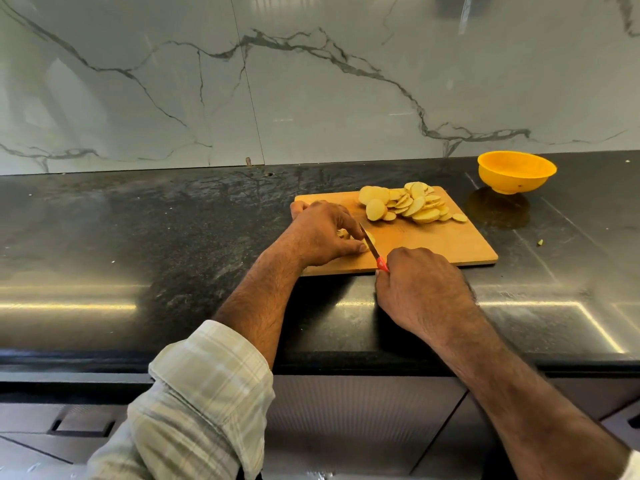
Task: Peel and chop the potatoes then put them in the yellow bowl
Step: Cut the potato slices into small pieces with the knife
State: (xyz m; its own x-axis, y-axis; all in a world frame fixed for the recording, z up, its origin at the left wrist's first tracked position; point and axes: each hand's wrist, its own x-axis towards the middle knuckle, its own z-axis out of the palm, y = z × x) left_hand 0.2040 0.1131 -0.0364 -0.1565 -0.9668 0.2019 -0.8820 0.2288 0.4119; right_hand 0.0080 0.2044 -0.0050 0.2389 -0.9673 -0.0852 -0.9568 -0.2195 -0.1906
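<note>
One small piece of potato (pixel 367 238) is left to slice, lying on the near left part of the wooden board (pixel 433 244) and mostly hidden under the left hand (pixel 323 233), whose curled fingers pin it down. The right hand (pixel 420 289) is closed round the red handle of a knife (pixel 372 247), its blade resting against the piece just beside the left fingertips. With so little potato remaining, I judge the cut is best made slowly, fingertips tucked back from the edge and the blade kept upright. A heap of finished slices (pixel 412 206) sits at the far side of the board. The yellow bowl (pixel 516 171) stands apart on the dark worktop (pixel 173 220), to the right, seemingly empty.
</note>
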